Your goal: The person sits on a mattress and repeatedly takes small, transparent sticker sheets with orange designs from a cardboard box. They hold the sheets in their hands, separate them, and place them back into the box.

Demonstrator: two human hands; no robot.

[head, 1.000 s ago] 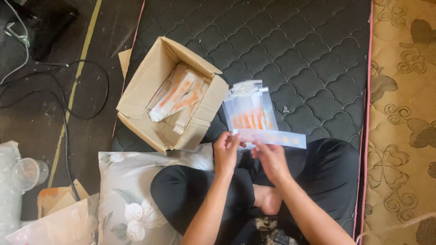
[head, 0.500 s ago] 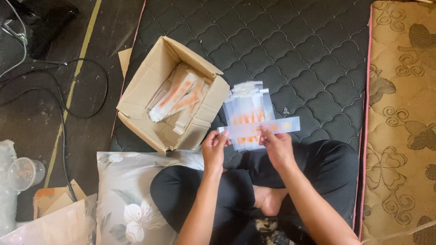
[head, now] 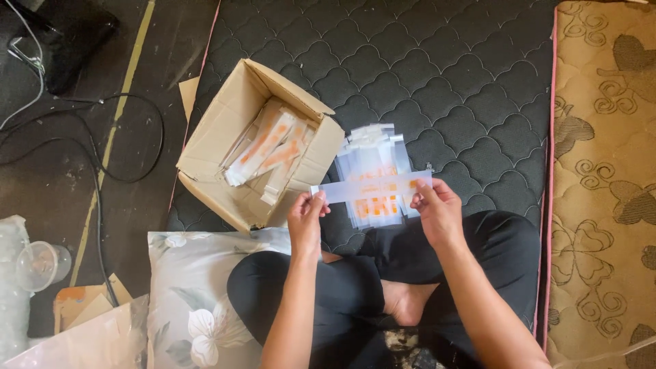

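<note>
I sit cross-legged on a dark quilted mat (head: 444,75). My left hand (head: 305,217) pinches the left end of a long clear plastic packet with orange marks (head: 369,187). My right hand (head: 436,207) grips the packet's right end, so it is stretched level between both hands. Just beyond it, a pile of similar clear packets (head: 372,164) lies on the mat. To the left stands an open cardboard box (head: 225,137) holding more of these packets.
A floral pillow (head: 191,294) lies by my left knee. Dark floor with black cables (head: 102,137) lies left of the mat. A clear plastic cup (head: 42,265) and cardboard scraps sit at the lower left. A patterned tan rug (head: 608,178) borders the right.
Both hands have spread apart and lifted the packet, turning it from tilted to level and drawing it out straight in front of the pile.
</note>
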